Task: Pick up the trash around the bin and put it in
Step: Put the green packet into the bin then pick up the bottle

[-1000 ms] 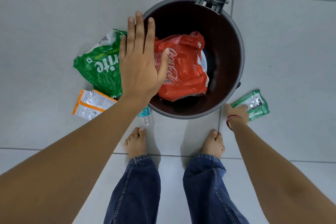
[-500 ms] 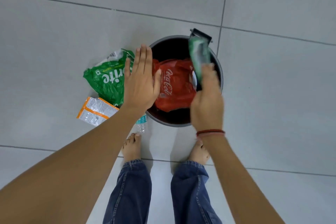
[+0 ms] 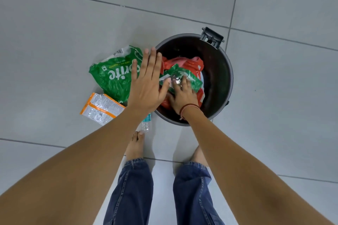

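A round dark bin (image 3: 230,78) stands on the floor with a red Coca-Cola wrapper (image 3: 193,64) inside. My right hand (image 3: 182,97) reaches down into the bin, its fingers on a small green wrapper (image 3: 193,80) that lies on the red one. My left hand (image 3: 146,86) hovers flat and open over the bin's left rim, holding nothing. On the floor left of the bin lie a large green Sprite wrapper (image 3: 113,78), partly hidden by that hand, and an orange and silver packet (image 3: 100,107). A small clear plastic bottle (image 3: 146,124) lies by the bin's near-left side, partly hidden under my left forearm.
Grey floor tiles surround the bin. A black hinge bracket (image 3: 212,37) sticks out at the bin's far rim. My bare feet (image 3: 134,144) stand just in front of the bin, the left toes almost at the bottle.
My right hand lifted the small green wrapper from the floor right of the bin and brought it down into the bin onto the red wrapper. The left hand stayed flat and open over the left rim.
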The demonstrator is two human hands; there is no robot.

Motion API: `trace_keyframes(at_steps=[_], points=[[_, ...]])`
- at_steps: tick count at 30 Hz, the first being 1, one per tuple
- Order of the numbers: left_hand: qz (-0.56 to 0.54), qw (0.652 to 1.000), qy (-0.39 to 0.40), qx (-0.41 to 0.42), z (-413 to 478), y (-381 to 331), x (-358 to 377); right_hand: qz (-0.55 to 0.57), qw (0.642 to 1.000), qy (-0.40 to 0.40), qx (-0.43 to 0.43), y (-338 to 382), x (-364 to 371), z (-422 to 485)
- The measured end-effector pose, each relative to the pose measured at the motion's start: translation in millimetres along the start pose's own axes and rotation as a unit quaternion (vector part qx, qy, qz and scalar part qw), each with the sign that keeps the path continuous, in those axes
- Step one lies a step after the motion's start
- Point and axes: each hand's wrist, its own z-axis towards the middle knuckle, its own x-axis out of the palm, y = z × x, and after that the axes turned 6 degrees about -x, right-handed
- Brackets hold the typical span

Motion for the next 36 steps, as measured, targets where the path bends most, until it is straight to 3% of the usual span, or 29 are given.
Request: trace_keyframes(at_steps=[2, 5, 7, 9, 12, 15, 19, 23, 25, 27, 29, 32, 34, 36], points=[[-0.085, 0.995, -0.032, -0.048, -6, 1, -2, 0.008, 0.993, -0.112, -0.023, -2, -18, -14], [-0.193, 0.951, -0.098, -0.222, -22, 12, 4, -0.034, 0.956, -0.291, -0.030, -18, -42, -31], [-0.203, 0.915, -0.071, -0.342, -36, 22, 21, -0.065, 0.939, -0.338, 0.001, -34, -54, -35], [-0.206, 0.890, 0.030, -0.405, -48, 30, 42, -0.098, 0.938, -0.333, 0.025, -50, -60, -32], [-0.193, 0.879, 0.200, -0.388, -61, 31, 74, -0.128, 0.937, -0.323, 0.018, -63, -60, -26], [-0.196, 0.848, 0.260, -0.418, -60, 23, 96, -0.140, 0.929, -0.341, 0.010, -67, -57, -21], [-0.241, 0.790, 0.265, -0.497, -54, 14, 113, -0.149, 0.924, -0.353, 0.011, -69, -54, -19], [-0.241, 0.771, 0.258, -0.530, -54, 12, 108, -0.138, 0.923, -0.359, 0.009, -68, -53, -19], [-0.281, 0.746, 0.187, -0.574, -58, 4, 90, -0.137, 0.925, -0.355, 0.013, -67, -54, -19], [-0.327, 0.719, 0.061, -0.610, -61, -6, 62, -0.131, 0.927, -0.350, 0.017, -66, -56, -20], [-0.374, 0.728, -0.098, -0.567, -61, -14, 28, -0.123, 0.930, -0.346, 0.017, -65, -58, -22], [-0.378, 0.799, -0.290, -0.367, -45, -24, -18, -0.116, 0.933, -0.341, 0.016, -64, -59, -22], [-0.369, 0.847, -0.298, -0.241, -26, -42, -27, -0.117, 0.933, -0.339, 0.017, -65, -59, -22], [-0.348, 0.892, -0.211, -0.194, -8, -69, -24, -0.116, 0.934, -0.336, 0.016, -66, -59, -22]])
